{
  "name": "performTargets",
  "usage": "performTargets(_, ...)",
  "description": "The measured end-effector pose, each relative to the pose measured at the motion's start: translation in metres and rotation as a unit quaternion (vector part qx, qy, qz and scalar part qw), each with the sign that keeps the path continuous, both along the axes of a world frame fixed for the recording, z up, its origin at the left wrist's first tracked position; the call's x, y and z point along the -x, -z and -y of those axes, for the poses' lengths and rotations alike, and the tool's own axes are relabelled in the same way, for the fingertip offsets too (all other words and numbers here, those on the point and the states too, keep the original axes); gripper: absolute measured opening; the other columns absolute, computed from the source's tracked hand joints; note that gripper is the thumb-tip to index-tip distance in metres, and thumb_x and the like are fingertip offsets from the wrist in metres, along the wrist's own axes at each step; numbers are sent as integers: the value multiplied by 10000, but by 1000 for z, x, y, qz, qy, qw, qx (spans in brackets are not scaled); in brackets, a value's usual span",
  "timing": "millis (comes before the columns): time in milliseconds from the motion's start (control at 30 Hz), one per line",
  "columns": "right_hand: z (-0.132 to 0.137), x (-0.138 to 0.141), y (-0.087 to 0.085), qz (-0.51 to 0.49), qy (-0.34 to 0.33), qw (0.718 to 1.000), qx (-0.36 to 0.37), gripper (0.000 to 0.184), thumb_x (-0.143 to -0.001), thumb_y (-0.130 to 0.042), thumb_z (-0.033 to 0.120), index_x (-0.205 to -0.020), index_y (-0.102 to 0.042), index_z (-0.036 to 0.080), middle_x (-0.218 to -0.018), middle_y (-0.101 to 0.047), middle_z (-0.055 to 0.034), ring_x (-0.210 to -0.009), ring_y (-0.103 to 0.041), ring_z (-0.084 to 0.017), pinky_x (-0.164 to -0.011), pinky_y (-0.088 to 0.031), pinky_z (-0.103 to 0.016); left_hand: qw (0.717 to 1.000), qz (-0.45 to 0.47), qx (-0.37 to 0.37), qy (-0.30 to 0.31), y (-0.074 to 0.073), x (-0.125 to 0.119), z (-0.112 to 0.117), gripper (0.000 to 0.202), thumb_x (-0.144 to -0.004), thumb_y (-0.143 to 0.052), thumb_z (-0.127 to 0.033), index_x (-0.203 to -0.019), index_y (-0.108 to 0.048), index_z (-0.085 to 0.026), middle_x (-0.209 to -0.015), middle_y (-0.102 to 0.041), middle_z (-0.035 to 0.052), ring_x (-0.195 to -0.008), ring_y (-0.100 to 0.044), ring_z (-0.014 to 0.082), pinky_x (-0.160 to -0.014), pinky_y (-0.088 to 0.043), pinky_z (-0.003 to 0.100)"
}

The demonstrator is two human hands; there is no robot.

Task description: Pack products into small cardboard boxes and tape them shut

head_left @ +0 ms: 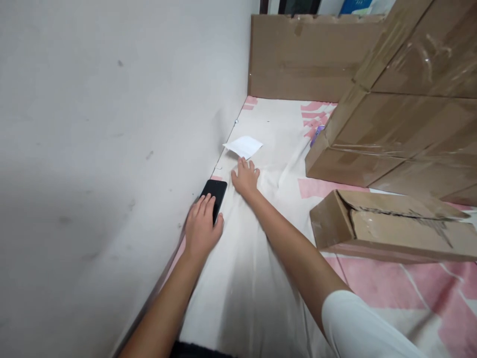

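My left hand (203, 226) lies over the lower part of a black smartphone (216, 189), close by the wall. Its fingers are stretched across the dark face, and the thumb is apart at the phone's right side. To the right and a little farther away, my right hand (246, 179) reaches over the white sheet with its fingers spread and nothing held. Just beyond those fingertips is a creased piece of white paper (245, 146). Its near edge stands slightly off the sheet, and I cannot tell whether a fingertip touches it.
A white, smudged wall (112, 149) runs along the left. Taped cardboard boxes (406, 119) are stacked at the right, with a long carton (395, 228) before them. A large brown carton (298, 59) stands at the far end. A small purple item (316, 134) shows beside the stack.
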State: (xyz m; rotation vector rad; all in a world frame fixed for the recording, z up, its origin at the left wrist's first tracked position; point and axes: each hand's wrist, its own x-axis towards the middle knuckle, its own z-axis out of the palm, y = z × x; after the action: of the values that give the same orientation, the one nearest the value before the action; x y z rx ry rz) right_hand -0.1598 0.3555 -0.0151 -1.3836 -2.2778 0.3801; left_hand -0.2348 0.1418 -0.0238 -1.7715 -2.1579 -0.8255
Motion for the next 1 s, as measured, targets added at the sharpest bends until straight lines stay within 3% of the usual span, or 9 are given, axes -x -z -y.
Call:
performTargets(67, -2, -7, 0, -103, 10, 994, -21, 597, -984, -405, 325, -1552, -417, 139, -1616, -406, -144, -1491, -321, -304, -1203, -267, -539, 1000, -1, 1, 1, 0, -1, 0, 524, -944, -481, -295, -1416, -522, -71, -1479, -560, 196, -1410, -479, 342, -1163, -403, 539)
performTargets(133, -4, -13, -2, -243, 8, 970, -27, 534, -972, -402, 294, -1469, -508, 135, -1514, -523, -151, -1399, -456, -239, -1157, -378, -423, 1000, 0, 2, 1, -1, -1, 0, 519, -943, -485, -294, -1410, -526, -71, -1474, -563, 195, -1409, -480, 341, -1166, -400, 535)
performTargets(233, -11, -19, -4, -450, 17, 893, 13, 437, -944, -442, 316, -1317, -578, 134, -1328, -633, -149, -1193, -613, -188, -1018, -503, -329, 1000, 5, 6, 0, -2, -2, 1, 514, -952, -476, -305, -1405, -529, -69, -1482, -555, 194, -1418, -467, 337, -1186, -377, 528)
performTargets(333, -18, -21, -5, -573, 74, 813, 78, 336, -889, -514, 310, -1176, -549, 139, -1148, -660, -126, -1030, -666, -170, -925, -549, -307, 1000, 9, 17, -3, -4, -2, 2, 516, -955, -470, -312, -1407, -530, -71, -1487, -549, 194, -1420, -462, 342, -1195, -366, 530)
performTargets(433, -22, -23, -5, -603, 117, 784, 95, 270, -854, -540, 278, -1100, -492, 176, -1096, -624, -95, -983, -658, -156, -865, -561, -283, 1000, 7, 19, -6, -5, -2, 1, 508, -955, -471, -313, -1408, -532, -90, -1483, -554, 184, -1410, -471, 342, -1190, -371, 529)
performTargets(567, -19, -25, -5, -604, 123, 782, 94, 251, -869, -520, 292, -1098, -458, 209, -1074, -609, -70, -981, -646, -156, -834, -557, -276, 1000, 0, 16, -5, -5, -3, 1, 500, -965, -466, -316, -1395, -538, -72, -1471, -560, 186, -1395, -481, 340, -1192, -371, 507)
performTargets(667, -13, -27, -7, -609, 120, 777, 106, 252, -889, -478, 301, -1124, -451, 215, -951, -616, -30, -864, -654, -153, -777, -550, -274, 1000, -4, 15, -4, -5, -3, 1, 492, -970, -462, -319, -1383, -546, -66, -1454, -570, 189, -1382, -488, 339, -1185, -375, 500)
performTargets(800, -11, -29, -8, -650, 132, 733, 151, 264, -834, -496, 266, -1092, -495, 214, -836, -612, 11, -775, -636, -148, -754, -535, -267, 1000, -2, 16, -8, -5, -3, 2, 485, -964, -465, -318, -1378, -550, -81, -1434, -581, 185, -1361, -503, 343, -1171, -388, 499)
performTargets(1000, -18, -26, -22, -689, 159, 677, 205, 290, -763, -488, 254, -1048, -459, 213, -896, -639, -9, -812, -661, -152, -769, -558, -286, 1000, 4, 10, -12, -2, 0, 1, 482, -956, -474, -320, -1383, -545, -107, -1421, -584, 182, -1331, -523, 345, -1150, -408, 504)
